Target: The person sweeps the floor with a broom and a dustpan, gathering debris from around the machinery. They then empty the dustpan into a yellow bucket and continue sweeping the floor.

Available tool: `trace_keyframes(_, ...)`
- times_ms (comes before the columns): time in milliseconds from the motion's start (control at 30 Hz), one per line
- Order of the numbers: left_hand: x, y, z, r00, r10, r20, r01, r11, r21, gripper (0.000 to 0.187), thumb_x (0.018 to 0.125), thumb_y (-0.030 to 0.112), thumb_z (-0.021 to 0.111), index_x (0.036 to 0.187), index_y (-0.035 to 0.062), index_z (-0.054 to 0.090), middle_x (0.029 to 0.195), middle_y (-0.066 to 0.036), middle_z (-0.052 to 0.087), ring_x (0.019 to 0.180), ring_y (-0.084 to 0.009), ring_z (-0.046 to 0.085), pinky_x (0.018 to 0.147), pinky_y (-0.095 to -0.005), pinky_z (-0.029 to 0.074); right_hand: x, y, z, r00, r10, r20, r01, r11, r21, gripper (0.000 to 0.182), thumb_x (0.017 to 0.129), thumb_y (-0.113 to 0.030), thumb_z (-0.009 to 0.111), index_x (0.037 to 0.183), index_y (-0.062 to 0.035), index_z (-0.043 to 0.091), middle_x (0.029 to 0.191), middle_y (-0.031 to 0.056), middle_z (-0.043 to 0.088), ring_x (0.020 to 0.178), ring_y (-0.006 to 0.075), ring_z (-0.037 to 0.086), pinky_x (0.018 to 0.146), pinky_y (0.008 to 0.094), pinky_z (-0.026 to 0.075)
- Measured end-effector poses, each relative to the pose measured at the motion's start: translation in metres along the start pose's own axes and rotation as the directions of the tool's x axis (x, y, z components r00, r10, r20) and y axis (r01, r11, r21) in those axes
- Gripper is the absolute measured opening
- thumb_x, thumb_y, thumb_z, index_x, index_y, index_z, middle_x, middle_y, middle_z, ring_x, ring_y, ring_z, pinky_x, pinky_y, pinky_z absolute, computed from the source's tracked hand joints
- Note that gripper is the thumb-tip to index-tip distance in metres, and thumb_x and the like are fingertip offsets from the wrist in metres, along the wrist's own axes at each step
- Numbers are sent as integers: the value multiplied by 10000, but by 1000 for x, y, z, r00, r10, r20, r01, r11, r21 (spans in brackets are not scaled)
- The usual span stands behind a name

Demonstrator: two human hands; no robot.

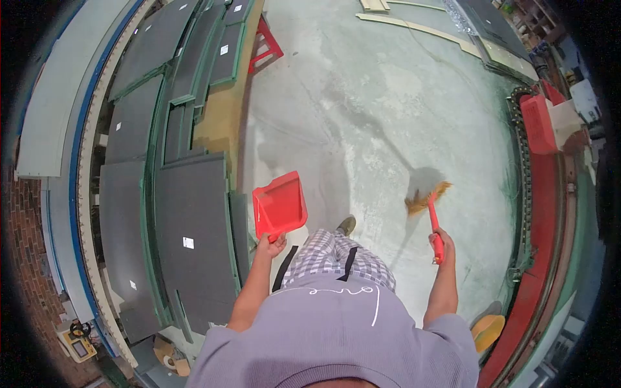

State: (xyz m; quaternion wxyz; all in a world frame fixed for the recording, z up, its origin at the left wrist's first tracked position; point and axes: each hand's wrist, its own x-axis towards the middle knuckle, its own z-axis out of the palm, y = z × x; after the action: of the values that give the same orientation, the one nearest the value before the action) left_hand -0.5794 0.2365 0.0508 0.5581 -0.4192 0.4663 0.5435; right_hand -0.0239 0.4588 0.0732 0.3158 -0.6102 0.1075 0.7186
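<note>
My left hand (pixel 272 244) is closed around the handle of a red dustpan (pixel 280 205), whose open tray faces up beside the stacked dark panels. On the right, my right hand (pixel 442 244) grips the red handle of a hand brush (pixel 435 213). Its brown bristles (pixel 427 199) point forward, over the pale floor, with a shadow just beyond them. The two tools are well apart, one on each side of my body.
Dark glass-like panels (pixel 194 220) with green edges lie stacked on the left. Past them stands a red stool (pixel 266 46). A red machine frame with a chain (pixel 522 161) runs along the right, holding a red basket (pixel 538 123). Pale strips (pixel 420 27) lie on the floor ahead.
</note>
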Motion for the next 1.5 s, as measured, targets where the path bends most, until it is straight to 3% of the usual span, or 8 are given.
trace_keyframes(100,1,8,13,996,60,73,-64,997,42,356,738,226,398,1026,18,373,885,-176,554,793,-271,568,814,-409,382,29,8,-11,991,-134,-22,105,857,-504,122,768,-104,457,827,-48,365,498,27,397,388,135,419,331,242,363)
trace_keyframes(433,31,44,35,979,36,-202,-46,998,-42,323,712,229,409,967,33,427,838,-168,550,746,-271,564,746,-436,429,-25,74,236,924,99,369,244,590,-770,291,739,-134,475,1006,-64,386,590,-15,402,457,73,419,387,202,397)
trace_keyframes(500,63,71,17,910,-407,84,407,833,-374,274,713,232,422,912,43,440,829,-163,549,737,-278,563,697,-447,461,-25,86,299,891,197,410,226,591,-775,279,744,-140,467,1002,-68,388,591,-13,404,454,72,412,386,195,388)
trace_keyframes(833,101,128,148,986,-63,-155,37,985,-166,276,701,235,440,926,78,413,802,-160,559,716,-275,574,723,-425,433,68,94,525,854,361,376,326,193,-926,188,722,-159,478,841,-22,430,515,21,443,395,103,426,373,245,381)
trace_keyframes(1100,137,188,271,996,-29,-87,26,999,-33,287,691,238,454,938,105,391,780,-158,567,700,-272,583,743,-408,411,126,-16,406,937,264,227,-90,813,-575,164,765,-193,512,729,-47,447,532,37,478,403,117,431,386,241,382)
trace_keyframes(1333,145,218,357,996,-85,12,84,994,74,350,704,229,417,1013,73,361,824,-155,561,739,-262,573,773,-405,393,105,-102,309,993,116,38,-106,975,-194,163,794,-138,459,808,-48,323,509,31,400,380,104,413,332,205,389)
trace_keyframes(1433,138,225,404,994,-87,73,71,977,199,393,710,234,405,1040,27,355,827,-160,563,746,-265,572,778,-408,391,86,-117,317,963,-270,-20,259,940,-221,129,742,-117,488,721,-27,398,503,66,460,374,154,438,344,256,375)
trace_keyframes(1500,140,222,445,992,-72,102,43,963,267,396,715,239,399,1040,14,364,830,-156,566,745,-259,573,779,-407,392,95,-154,333,982,-151,-113,78,869,-489,119,718,-122,491,691,-32,418,506,73,463,394,175,458,359,298,386)
